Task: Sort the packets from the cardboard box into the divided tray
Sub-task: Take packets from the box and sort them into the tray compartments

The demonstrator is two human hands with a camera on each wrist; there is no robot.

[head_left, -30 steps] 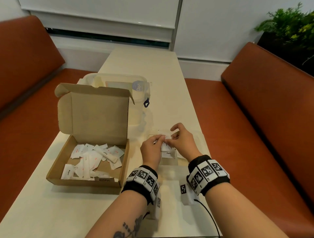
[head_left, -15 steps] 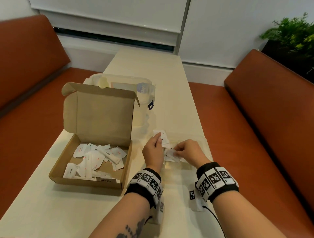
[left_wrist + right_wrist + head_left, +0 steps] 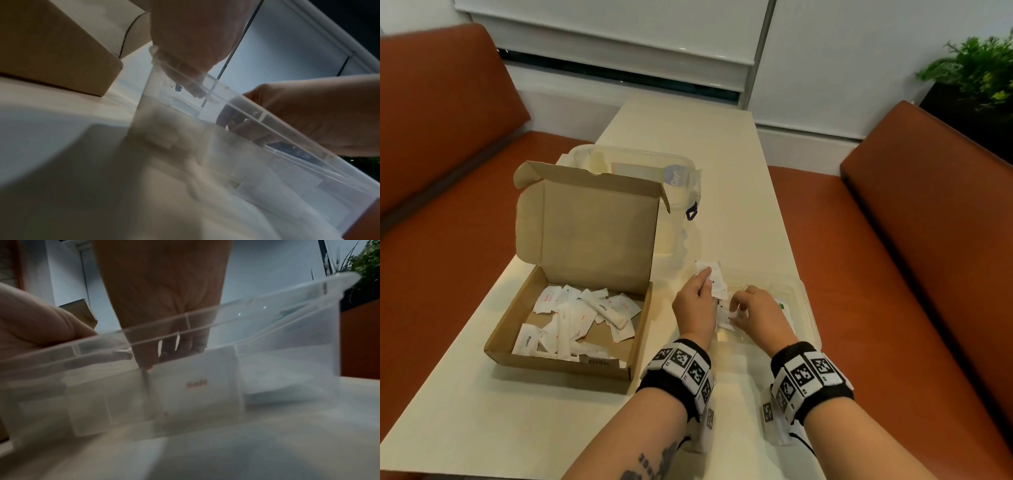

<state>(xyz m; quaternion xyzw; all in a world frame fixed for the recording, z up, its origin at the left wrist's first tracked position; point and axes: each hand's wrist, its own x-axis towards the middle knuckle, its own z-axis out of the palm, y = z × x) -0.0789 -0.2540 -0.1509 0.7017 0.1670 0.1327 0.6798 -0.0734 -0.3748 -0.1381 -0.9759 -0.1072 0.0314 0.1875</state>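
Left hand [image 3: 697,303]: since a second ago, parted from right, now pinching white packets [image 3: 714,279] raised over clear tray [image 3: 803,294].
Right hand [image 3: 758,313]: lowered into tray, fingers curled on salt packet [image 3: 197,386]; placement likely under way.
Cardboard box [image 3: 571,325]: near table's left edge, many packets left.
Tray: at table's right edge; open room toward table's far end.

Head view looks down; wrist views low, close, sharing clear tray [image 3: 804,291].
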